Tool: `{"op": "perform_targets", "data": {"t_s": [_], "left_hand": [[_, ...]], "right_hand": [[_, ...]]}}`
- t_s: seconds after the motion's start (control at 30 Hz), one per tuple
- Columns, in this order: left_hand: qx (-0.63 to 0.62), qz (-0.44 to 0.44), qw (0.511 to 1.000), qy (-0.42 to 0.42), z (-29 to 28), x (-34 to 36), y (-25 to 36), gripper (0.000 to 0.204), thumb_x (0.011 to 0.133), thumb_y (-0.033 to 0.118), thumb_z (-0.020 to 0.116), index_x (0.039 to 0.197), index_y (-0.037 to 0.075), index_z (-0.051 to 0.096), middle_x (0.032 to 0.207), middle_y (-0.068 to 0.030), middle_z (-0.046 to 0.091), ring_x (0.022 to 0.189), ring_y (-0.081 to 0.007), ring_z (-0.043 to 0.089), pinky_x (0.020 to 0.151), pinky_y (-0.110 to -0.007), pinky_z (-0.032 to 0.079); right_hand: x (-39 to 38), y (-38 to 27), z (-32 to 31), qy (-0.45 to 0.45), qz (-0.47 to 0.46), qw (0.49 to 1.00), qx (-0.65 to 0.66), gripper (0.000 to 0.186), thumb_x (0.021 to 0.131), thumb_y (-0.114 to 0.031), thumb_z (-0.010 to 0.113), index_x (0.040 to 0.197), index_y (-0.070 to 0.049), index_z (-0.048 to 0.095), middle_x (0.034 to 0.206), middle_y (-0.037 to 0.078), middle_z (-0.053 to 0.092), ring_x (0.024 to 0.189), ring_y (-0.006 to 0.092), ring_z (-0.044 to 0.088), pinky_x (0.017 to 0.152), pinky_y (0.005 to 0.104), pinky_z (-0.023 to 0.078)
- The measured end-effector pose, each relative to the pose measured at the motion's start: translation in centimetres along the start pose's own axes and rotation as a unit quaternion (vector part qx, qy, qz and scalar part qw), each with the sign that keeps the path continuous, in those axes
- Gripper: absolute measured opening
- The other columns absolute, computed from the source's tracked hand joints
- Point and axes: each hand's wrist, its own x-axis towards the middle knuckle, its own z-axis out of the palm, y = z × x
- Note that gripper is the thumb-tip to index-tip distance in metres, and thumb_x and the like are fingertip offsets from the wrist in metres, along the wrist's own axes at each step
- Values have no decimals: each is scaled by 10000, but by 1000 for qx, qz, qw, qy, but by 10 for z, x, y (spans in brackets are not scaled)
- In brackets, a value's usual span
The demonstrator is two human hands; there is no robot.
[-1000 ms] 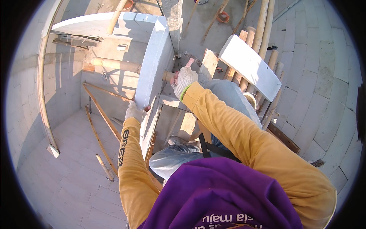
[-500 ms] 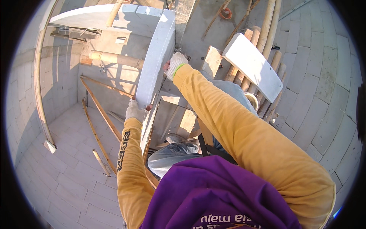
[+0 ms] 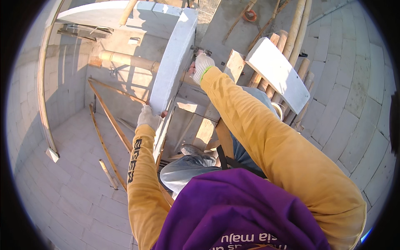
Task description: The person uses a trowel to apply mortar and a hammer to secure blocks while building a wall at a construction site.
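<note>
Head view, hands first: what's each one on?

Left hand [image 3: 148, 118], knit glove, fingers bare at the tips: wrapped part-way round the near end of the curved pale block [image 3: 173, 58], thumb side on its right face. Grasping; can't tell how firmly. Right hand [image 3: 203, 66], also gloved: looks clenched on a hammer [image 3: 208, 52]. Dark head pokes out past the fist; handle hidden. Fist is just beside the block's right face.

Block's position?

Ahead of the person, on edge, running away from the left hand toward the curved row of pale blocks [image 3: 100, 14]. Underside support not visible.

How will it handle?

Judging by looks: stiff, bulky, moderately heavy, maybe aerated concrete. Dry and matt, so little slip; corners likely chip. Best hold: palms flat on both long faces, off the edges.

Around it?

Bamboo pole [image 3: 129, 60] left, white slab [image 3: 277, 75] right, tilted over more bamboo.
</note>
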Motion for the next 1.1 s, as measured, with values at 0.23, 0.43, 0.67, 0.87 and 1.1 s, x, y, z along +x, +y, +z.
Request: {"op": "perform_targets", "data": {"t_s": [0.23,0.43,0.67,0.87,1.1], "left_hand": [[59,-41,997,-36,-36,-21,49,767,784,322,795,1389,-6,456,1272,-266,615,1188,-397,609,1001,-428,500],[96,-45,992,-69,-37,-15,42,990,758,502,812,1408,-125,406,1323,-317,569,1232,-413,581,1039,-425,483],[116,-58,988,-83,-32,-13,39,1023,759,536,809,1511,29,337,1404,-223,542,1297,-362,545,1088,-424,451],[72,-95,987,-112,-51,-17,56,953,750,489,834,1465,21,413,1418,-216,531,1301,-363,540,1090,-427,448],[59,-81,991,-90,-50,-24,53,930,758,468,830,1463,19,421,1423,-213,532,1320,-354,524,1114,-413,418]], "right_hand": [[-111,-68,-96,-202,67,960,-181,269,1028,-320,532,929,-75,580,736,73,570,565,211,572,589,395,593],[-200,-136,-159,-100,-433,320,-837,250,975,-209,624,1063,26,617,831,178,669,747,323,677,656,430,533],[-124,-140,-211,-108,-432,336,-830,156,959,-148,612,872,-18,620,697,161,599,612,307,581,590,390,483],[-107,-117,-161,-113,-504,388,-763,218,942,-199,626,807,-29,599,679,186,598,629,382,601,581,438,456],[-117,-118,-159,-168,-527,481,-680,311,954,-259,624,739,-47,548,596,89,522,548,245,518,537,387,412]]}}
